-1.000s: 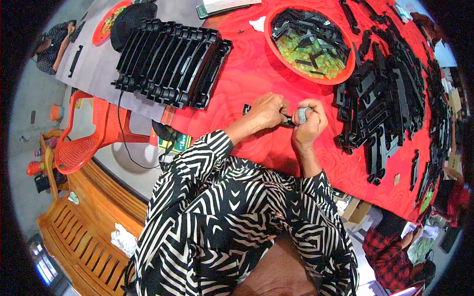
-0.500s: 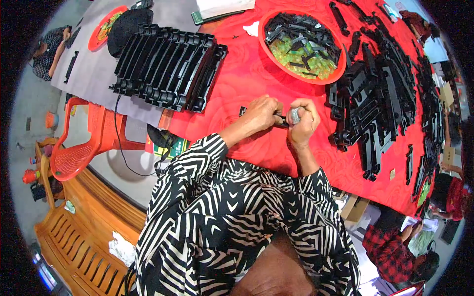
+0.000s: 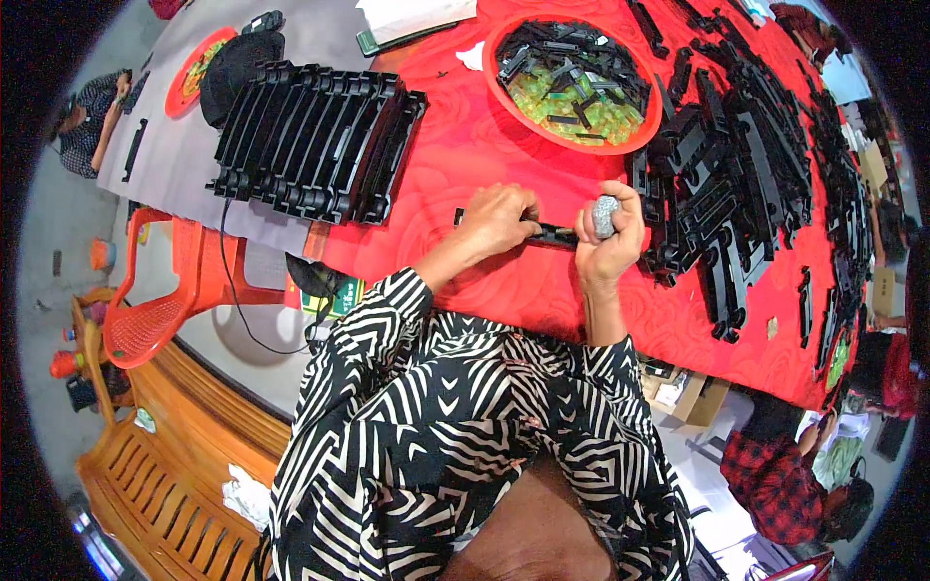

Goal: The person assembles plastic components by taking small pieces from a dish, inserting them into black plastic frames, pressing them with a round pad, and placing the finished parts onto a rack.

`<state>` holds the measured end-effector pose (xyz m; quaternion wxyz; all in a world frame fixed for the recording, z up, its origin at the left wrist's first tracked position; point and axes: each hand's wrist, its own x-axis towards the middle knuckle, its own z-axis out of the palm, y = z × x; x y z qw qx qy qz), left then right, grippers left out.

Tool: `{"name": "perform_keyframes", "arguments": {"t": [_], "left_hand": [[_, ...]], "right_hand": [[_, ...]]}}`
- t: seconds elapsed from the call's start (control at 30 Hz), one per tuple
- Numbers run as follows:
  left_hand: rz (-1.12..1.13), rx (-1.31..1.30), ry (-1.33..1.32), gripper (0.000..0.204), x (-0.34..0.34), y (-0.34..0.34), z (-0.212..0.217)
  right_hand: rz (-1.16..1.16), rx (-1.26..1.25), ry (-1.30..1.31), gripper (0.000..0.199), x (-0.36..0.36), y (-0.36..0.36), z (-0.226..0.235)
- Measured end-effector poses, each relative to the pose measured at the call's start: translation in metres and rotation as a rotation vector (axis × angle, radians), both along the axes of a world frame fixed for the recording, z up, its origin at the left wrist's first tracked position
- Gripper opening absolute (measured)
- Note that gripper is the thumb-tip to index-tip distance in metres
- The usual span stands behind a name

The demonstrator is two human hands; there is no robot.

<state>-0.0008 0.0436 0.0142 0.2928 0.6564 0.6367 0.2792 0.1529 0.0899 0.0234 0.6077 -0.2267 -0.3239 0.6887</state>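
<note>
My left hand (image 3: 497,219) presses down on a long black plastic strip (image 3: 554,233) lying on the red tablecloth (image 3: 465,155). My right hand (image 3: 608,232) is closed around a small grey tool handle (image 3: 605,215) whose tip meets the strip's right end. Both hands sit close together near the table's front edge, with my striped sleeves below them.
A row of black plastic frames (image 3: 310,140) stands at the left. A red bowl (image 3: 572,82) holds several black parts. Piles of black strips (image 3: 736,184) cover the right side. A red plastic chair (image 3: 165,290) and a wooden bench (image 3: 165,484) are at the left; another person (image 3: 804,474) is at the lower right.
The strip and both hands have lowered onto the tablecloth; my right hand now holds the grey tool upright against the strip's end.
</note>
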Motion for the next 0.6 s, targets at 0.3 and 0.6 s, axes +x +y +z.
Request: {"name": "perform_keyframes", "arguments": {"t": [0.3, 0.6], "left_hand": [[0.044, -0.221, 0.089, 0.02, 0.008, 0.008, 0.009], [0.063, -0.099, 0.128, 0.016, 0.009, 0.008, 0.001]], "right_hand": [[-0.032, -0.008, -0.094, 0.022, -0.007, -0.009, -0.01], [-0.031, 0.081, -0.16, 0.023, -0.011, -0.009, -0.023]]}}
